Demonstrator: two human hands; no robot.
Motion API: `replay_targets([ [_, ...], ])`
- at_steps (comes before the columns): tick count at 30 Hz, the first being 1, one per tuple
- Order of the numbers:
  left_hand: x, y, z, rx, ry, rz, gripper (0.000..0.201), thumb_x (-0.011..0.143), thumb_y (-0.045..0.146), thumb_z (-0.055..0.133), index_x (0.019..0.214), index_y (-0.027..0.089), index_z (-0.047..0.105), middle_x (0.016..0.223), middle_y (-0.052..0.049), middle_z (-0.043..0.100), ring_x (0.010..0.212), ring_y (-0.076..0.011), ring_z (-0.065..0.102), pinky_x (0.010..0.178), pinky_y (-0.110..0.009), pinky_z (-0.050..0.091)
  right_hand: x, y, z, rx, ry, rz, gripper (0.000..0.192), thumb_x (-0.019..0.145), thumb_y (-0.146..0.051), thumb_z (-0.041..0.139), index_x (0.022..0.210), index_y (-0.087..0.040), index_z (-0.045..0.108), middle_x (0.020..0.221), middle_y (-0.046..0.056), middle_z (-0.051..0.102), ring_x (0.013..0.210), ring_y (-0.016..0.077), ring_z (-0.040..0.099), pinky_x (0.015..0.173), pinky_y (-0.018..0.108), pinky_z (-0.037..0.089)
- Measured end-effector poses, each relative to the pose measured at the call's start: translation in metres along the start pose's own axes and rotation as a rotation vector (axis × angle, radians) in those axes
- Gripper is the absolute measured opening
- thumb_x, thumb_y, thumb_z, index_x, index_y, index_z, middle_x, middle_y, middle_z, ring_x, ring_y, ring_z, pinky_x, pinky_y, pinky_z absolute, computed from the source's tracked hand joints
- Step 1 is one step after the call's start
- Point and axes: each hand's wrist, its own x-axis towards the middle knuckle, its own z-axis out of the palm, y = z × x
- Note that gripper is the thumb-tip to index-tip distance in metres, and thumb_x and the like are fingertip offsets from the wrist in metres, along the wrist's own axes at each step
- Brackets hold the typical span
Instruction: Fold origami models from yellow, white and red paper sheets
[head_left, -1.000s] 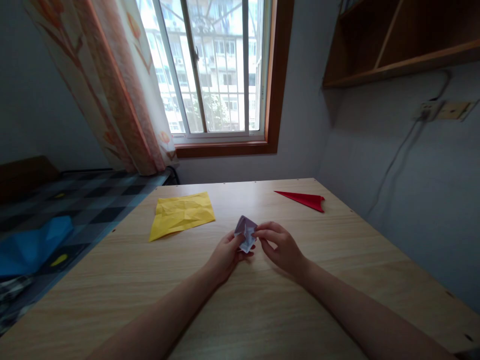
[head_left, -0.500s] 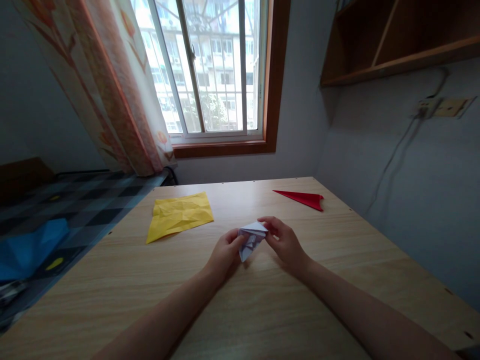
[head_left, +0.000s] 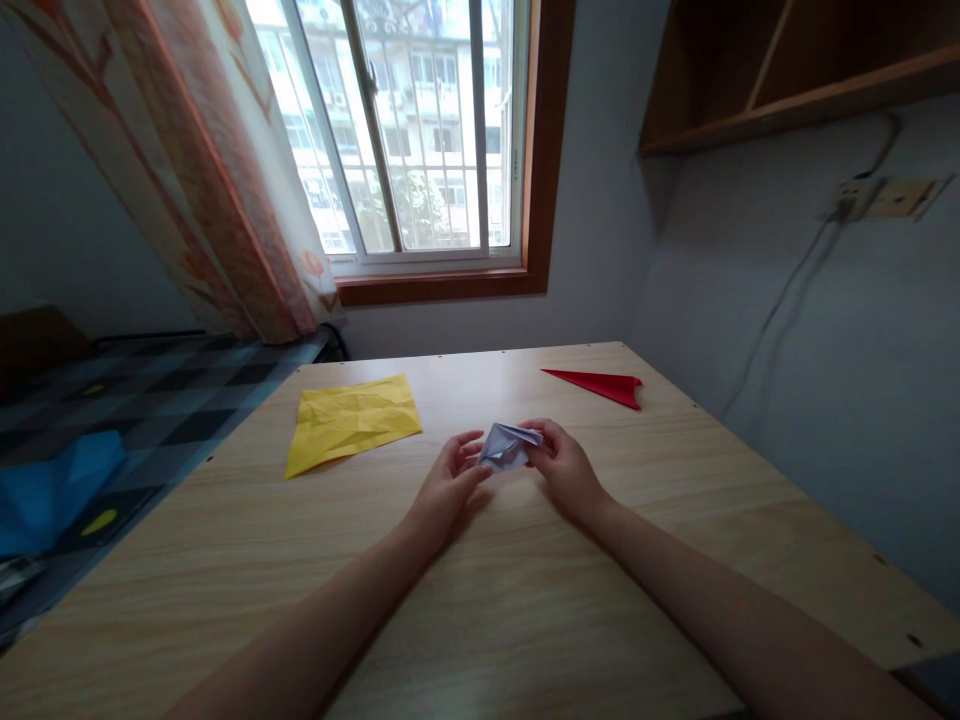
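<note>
Pale lilac folded paper (head_left: 508,446) sits between your two hands, just above the wooden bench (head_left: 525,600). Your right hand (head_left: 568,468) pinches the paper's right edge, its grip closed on it. Your left hand (head_left: 448,485) touches the paper's left corner with loosely spread fingers. Left of the paper lies a yellow sheet (head_left: 352,422); beyond it to the right, a red paper triangle (head_left: 600,385).

You have no writing, label, brand, number or sign that can be read anywhere here: the folded paper (head_left: 508,446) between your hands is plain, and so are the yellow sheet (head_left: 352,420) and the red paper (head_left: 600,385) beyond them.
</note>
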Motion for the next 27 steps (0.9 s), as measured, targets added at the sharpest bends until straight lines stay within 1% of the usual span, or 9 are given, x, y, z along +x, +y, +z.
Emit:
replay_targets([
  [3,-0.002,0.003,0.001,0.023,0.022,0.016,0.046,0.068,0.023,0.074,0.111,0.019,0.060,0.114,-0.008,0.069,0.099,-0.0216,0.064,0.089,-0.034,0.046,0.001,-0.002,0.000,0.043,0.017,0.058,0.028,0.075,-0.034,0.068,0.098,-0.019,0.063,0.088,0.003,0.068,0.076,0.0166,0.063,0.066,0.028,0.050],
  [8,-0.002,0.006,0.002,0.087,0.118,0.081,0.029,0.074,0.030,0.068,0.098,0.015,0.068,0.093,-0.006,0.071,0.090,-0.0204,0.064,0.087,-0.034,0.049,0.000,-0.007,-0.001,0.092,0.006,0.142,0.031,0.076,-0.042,0.069,0.095,-0.018,0.064,0.079,0.001,0.068,0.066,0.0137,0.061,0.064,0.027,0.049],
  [12,0.001,0.007,0.001,0.083,0.126,0.097,0.030,0.075,0.039,0.068,0.091,0.014,0.069,0.091,-0.006,0.071,0.086,-0.0190,0.064,0.085,-0.034,0.051,0.000,-0.009,-0.001,0.130,0.004,0.173,0.031,0.077,-0.046,0.069,0.092,-0.019,0.065,0.083,0.002,0.069,0.073,0.0153,0.064,0.067,0.028,0.050],
  [14,0.002,0.006,0.000,0.094,0.126,0.109,0.031,0.077,0.041,0.066,0.092,0.014,0.067,0.092,-0.006,0.070,0.085,-0.0187,0.065,0.084,-0.034,0.052,-0.001,-0.010,0.000,0.156,0.011,0.186,0.031,0.076,-0.046,0.069,0.090,-0.019,0.065,0.085,0.002,0.069,0.075,0.0159,0.064,0.069,0.028,0.051],
  [16,0.001,0.004,-0.001,0.131,0.132,0.134,0.032,0.080,0.041,0.064,0.101,0.017,0.062,0.088,-0.004,0.070,0.082,-0.0180,0.066,0.082,-0.035,0.053,-0.001,-0.012,0.001,0.180,0.020,0.195,0.030,0.075,-0.045,0.070,0.088,-0.018,0.066,0.083,0.002,0.068,0.074,0.0154,0.064,0.070,0.029,0.052],
  [19,-0.001,0.003,-0.004,0.340,0.105,0.239,0.026,0.088,0.039,0.054,0.108,0.022,0.053,0.084,-0.001,0.068,0.079,-0.0174,0.066,0.079,-0.035,0.055,-0.001,-0.012,0.002,0.197,0.038,0.192,0.030,0.073,-0.044,0.072,0.085,-0.017,0.065,0.079,0.002,0.068,0.071,0.0150,0.063,0.069,0.029,0.053],
  [21,-0.004,0.003,-0.006,0.583,0.031,0.342,0.018,0.093,0.035,0.047,0.104,0.022,0.055,0.091,-0.003,0.068,0.084,-0.0181,0.065,0.080,-0.035,0.054,0.000,-0.011,0.002,0.192,0.056,0.194,0.030,0.073,-0.044,0.072,0.084,-0.017,0.066,0.078,0.002,0.069,0.070,0.0155,0.063,0.067,0.029,0.053],
  [23,-0.005,0.005,-0.005,0.782,-0.033,0.429,0.018,0.095,0.030,0.043,0.100,0.021,0.058,0.101,-0.006,0.067,0.091,-0.0193,0.064,0.084,-0.036,0.052,0.001,-0.008,0.001,0.183,0.071,0.200,0.031,0.073,-0.045,0.071,0.085,-0.016,0.066,0.078,0.002,0.069,0.068,0.0157,0.063,0.066,0.030,0.053],
  [27,-0.006,0.010,-0.002,0.918,-0.058,0.497,0.020,0.094,0.027,0.043,0.101,0.020,0.061,0.105,-0.008,0.067,0.097,-0.0202,0.062,0.089,-0.037,0.051,0.002,-0.004,-0.001,0.152,0.074,0.203,0.033,0.073,-0.045,0.072,0.085,-0.016,0.065,0.076,0.002,0.068,0.066,0.0154,0.063,0.065,0.030,0.054],
])
